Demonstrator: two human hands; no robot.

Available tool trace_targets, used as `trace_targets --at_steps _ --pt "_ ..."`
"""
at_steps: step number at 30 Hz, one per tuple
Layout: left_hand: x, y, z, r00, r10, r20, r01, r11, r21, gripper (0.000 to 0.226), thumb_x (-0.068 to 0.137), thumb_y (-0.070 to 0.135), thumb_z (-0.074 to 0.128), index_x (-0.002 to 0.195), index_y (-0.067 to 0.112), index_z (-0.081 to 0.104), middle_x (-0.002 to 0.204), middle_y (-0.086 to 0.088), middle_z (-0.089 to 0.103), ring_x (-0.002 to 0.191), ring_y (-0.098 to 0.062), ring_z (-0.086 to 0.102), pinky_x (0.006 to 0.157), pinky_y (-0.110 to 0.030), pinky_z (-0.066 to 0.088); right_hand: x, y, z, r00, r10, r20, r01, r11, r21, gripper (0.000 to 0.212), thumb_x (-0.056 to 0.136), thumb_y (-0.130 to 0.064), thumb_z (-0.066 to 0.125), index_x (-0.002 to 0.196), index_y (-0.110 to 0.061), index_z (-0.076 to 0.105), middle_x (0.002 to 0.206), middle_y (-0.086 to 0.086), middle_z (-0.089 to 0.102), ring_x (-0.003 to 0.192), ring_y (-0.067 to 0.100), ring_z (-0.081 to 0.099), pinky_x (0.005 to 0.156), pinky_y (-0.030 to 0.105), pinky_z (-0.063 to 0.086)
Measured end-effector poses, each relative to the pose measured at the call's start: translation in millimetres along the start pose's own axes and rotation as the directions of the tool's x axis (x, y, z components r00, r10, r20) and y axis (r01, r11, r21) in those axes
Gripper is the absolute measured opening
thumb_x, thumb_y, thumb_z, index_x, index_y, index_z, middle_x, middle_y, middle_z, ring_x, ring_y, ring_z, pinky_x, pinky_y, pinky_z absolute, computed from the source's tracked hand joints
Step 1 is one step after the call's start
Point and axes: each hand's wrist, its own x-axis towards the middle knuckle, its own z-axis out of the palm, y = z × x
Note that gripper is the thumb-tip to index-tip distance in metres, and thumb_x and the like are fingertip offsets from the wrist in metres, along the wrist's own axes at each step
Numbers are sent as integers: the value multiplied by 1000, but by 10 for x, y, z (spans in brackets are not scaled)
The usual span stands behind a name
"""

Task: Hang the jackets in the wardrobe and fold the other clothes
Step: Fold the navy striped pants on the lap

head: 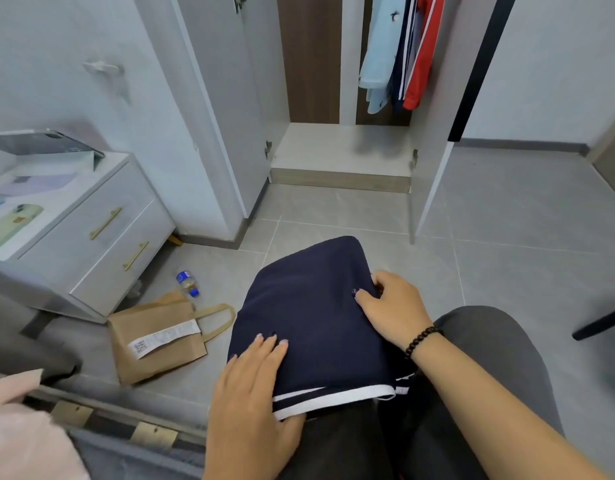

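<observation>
A folded navy garment [313,317] with white stripes along its near edge lies across the person's lap, over dark grey trousers [489,368]. The left hand [250,386] lies flat on its near left corner, fingers straight and together, pressing the cloth down and gripping nothing. The right hand [392,306], a bead bracelet [422,341] at its wrist, sits on the garment's right edge with the fingers curled round a fold of the cloth.

Ahead, the wardrobe [340,150] stands with both doors open. Three jackets hang at its right side, touching one another: light blue [378,57], navy with white stripes [404,53] and red [425,53].

On the floor to the left lie a paper bag [153,341] with a white label and, just beyond it, a plastic bottle [187,282] with a blue cap. Beside them stands a white nightstand [101,237] with brass handles, a tablet [42,143] propped on top.
</observation>
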Motion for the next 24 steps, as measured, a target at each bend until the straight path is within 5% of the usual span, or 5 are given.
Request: trace_targets --at_steps 5,11,15,20,24 --pt "-105 -20 -44 866 -499 4 448 773 -449 94 55 36 91 138 33 46 144 9 37 128 -5 41 100 -24 36 99 -210 164 963 166 214 -221 939 264 21 91 -34 58 106 -19 53 106 -2 59 88 14 60 64 25 45" --pt "-109 -168 -99 670 -723 170 573 357 -738 64 67 8 83 116 40 57 95 13 73 81 4 68 57 -7 49 128 -197 269 944 205 259 -300 859 415 15 92 -22 60 107 -22 58 104 -4 64 89 13 62 73 30 51" --pt "37 -178 -255 724 -690 -5 507 538 -673 57 74 -4 68 101 46 63 83 32 69 74 13 64 59 0 44 176 -443 144 980 64 188 -141 892 430 17 96 -16 53 97 -30 63 101 -2 68 91 16 64 74 28 51" --pt "10 -232 -426 818 -557 -145 446 772 -453 71 73 5 68 110 65 57 97 43 61 87 14 61 75 -12 47 113 -681 -296 992 -125 20 97 855 509 32 96 -15 52 96 -46 61 78 -30 67 71 -10 63 53 5 45" --pt "-98 -297 -421 944 -269 -191 220 945 -244 61 71 13 52 123 44 62 126 32 57 114 14 51 96 1 33 -128 -198 -195 998 52 20 -55 881 470 20 95 -11 52 92 -24 67 81 -11 69 75 6 63 59 14 48"
